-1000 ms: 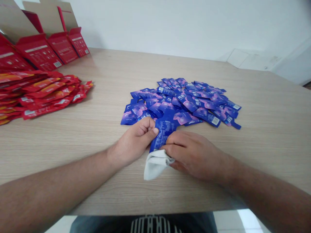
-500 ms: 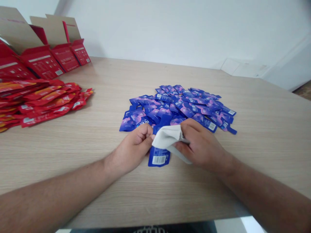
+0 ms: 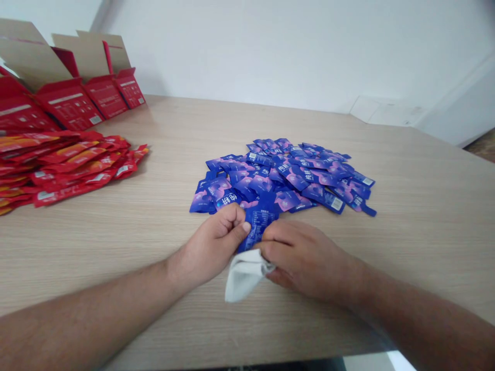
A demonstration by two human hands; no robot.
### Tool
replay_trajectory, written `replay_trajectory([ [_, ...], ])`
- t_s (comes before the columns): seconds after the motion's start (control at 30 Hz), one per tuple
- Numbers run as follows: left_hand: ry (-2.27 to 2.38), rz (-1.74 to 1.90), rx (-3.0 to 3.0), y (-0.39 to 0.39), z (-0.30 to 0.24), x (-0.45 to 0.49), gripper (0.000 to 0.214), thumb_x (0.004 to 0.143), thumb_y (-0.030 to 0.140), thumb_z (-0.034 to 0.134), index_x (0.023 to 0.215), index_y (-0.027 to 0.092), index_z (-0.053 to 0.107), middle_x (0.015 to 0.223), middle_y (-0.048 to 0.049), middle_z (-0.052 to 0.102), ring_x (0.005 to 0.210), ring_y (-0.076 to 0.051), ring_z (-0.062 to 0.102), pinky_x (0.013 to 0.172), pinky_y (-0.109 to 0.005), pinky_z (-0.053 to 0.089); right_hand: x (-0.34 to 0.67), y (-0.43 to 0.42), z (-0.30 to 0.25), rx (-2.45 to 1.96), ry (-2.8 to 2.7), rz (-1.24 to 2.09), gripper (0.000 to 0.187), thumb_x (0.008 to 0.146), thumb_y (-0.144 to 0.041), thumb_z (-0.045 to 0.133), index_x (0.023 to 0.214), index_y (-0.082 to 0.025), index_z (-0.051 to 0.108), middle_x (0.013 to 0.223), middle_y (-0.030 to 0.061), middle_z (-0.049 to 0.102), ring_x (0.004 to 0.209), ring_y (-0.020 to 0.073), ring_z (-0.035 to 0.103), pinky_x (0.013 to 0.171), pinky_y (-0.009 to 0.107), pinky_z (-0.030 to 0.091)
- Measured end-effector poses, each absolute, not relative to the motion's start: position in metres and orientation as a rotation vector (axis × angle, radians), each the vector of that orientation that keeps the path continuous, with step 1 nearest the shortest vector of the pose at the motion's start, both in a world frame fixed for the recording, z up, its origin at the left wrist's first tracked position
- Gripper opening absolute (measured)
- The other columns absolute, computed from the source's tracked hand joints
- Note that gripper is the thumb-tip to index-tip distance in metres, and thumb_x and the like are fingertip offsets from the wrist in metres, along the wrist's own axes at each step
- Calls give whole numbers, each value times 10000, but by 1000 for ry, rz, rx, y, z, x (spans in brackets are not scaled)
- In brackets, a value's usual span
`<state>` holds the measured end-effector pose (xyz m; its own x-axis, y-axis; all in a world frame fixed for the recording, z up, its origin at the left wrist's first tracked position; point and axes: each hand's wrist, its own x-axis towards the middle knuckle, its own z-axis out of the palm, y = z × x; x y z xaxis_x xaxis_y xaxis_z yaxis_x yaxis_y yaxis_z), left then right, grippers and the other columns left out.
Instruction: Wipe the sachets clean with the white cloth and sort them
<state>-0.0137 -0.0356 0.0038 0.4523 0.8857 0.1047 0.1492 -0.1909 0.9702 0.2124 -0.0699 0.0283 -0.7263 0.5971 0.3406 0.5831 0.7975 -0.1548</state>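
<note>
Closest in, at the near edge of the table [image 3: 406,257], both forearms reach in from the sides, and the hands meet just in front of the blue heap. The left hand [image 3: 207,245] is curled almost shut, thumb and fingers pinching the upper part of a blue sachet [image 3: 257,224] whose printed back faces up. The right hand [image 3: 305,260] is also closed, its fingers bent over a white cloth [image 3: 243,275] that is bunched around the sachet's lower end, with a loose fold hanging toward the near edge. That one sachet is the only blue one in the hands, tilted with its top end touching the heap's near rim.

Just beyond lies the heap of blue sachets [image 3: 282,178], spread loosely and overlapping near the table's middle, many of them, none yet set apart in any visible order. Well to the left, along the left edge, red sachets [image 3: 77,167] lie in a layered, fanned stack. Past them, at the far left corner, stand open red boxes [image 3: 104,95] with their tan flaps up, and their insides are hidden from this view. No blue sachet shows in or near them
</note>
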Motion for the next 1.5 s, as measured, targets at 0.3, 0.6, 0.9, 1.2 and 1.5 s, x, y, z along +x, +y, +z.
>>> replay_trajectory([
  [0.3,908,884,1598,-35,2,-14,238,988,341,553,821,199,460,695,53,447,607,-95,388,550,-220,351,214,-68,28,-988,-2533,47,92,953,-270,636,956,-204,571,995,55,622,907,210,587,788,341,488],
  [0.6,907,885,1539,-36,1,-13,251,990,371,561,832,205,457,672,58,451,581,-93,395,532,-220,344,215,-68,29,-1090,-2406,-5,113,958,-283,628,954,-189,566,983,72,617,893,214,581,773,347,486],
  [0.9,900,858,1581,-36,4,-15,252,996,367,560,835,203,458,680,60,453,581,-87,388,524,-213,351,218,-65,29,-1168,-2328,-14,119,974,-304,618,988,-200,563,999,78,619,941,230,592,813,358,491],
  [1.2,835,769,1786,-39,8,-15,217,975,318,580,813,191,513,736,26,508,667,-116,456,606,-246,407,219,-65,33,-1180,-2252,40,163,981,-353,626,1015,-197,593,980,64,626,938,228,608,827,351,504],
  [1.5,782,724,1853,-45,8,-15,168,1002,310,539,879,196,556,826,-6,605,784,-156,563,751,-295,492,225,-59,36,-1201,-2239,71,261,988,-459,618,995,-198,608,951,60,621,905,227,592,797,347,494],
])
